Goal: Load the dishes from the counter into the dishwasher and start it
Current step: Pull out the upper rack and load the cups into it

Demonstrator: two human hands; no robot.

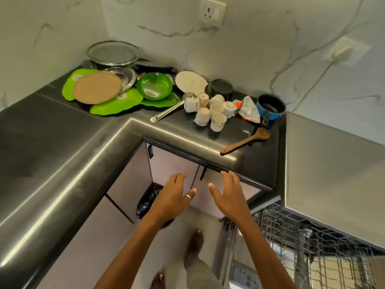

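Where its two runs meet, the counter (62, 142) forms an L of dark polished stone with a rounded, glossy front edge. Wall (250, 49) behind: white marble-look slabs, grey veins, one socket (211, 12) high up, a second faceplate (346, 51) further right. All dishes sit on the far run. Far-left corner: round steel sieve (113, 53), mesh top, stacked on other steel ware. Near it, flat glossy green leaf plates (116, 105), with a matte tan plate (97, 87) and a steel plate (127, 77) on top. Translucent green bowl (154, 85) just right of those, then a tilted cream plate (190, 81) and black bowls (221, 87). Steel handle (166, 111) lies diagonally, leading into a cluster of small white cups (210, 110), some tipped over. Right of them: crumpled wrapper (249, 110), then a blue pot (270, 106) with a dark interior. Wooden spoon (246, 140) lies near the front edge, handle tip overhanging. Below: pale matte cabinet doors (173, 163) with thin dark handles, and a bin (149, 201) with a black liner in the corner. Near right, a wire rack (312, 236) sticks out under a brushed grey top (333, 163). Left hand (173, 199), ring on thumb, and right hand (231, 195) are both empty, fingers spread, held side by side in front of the doors below the counter edge.
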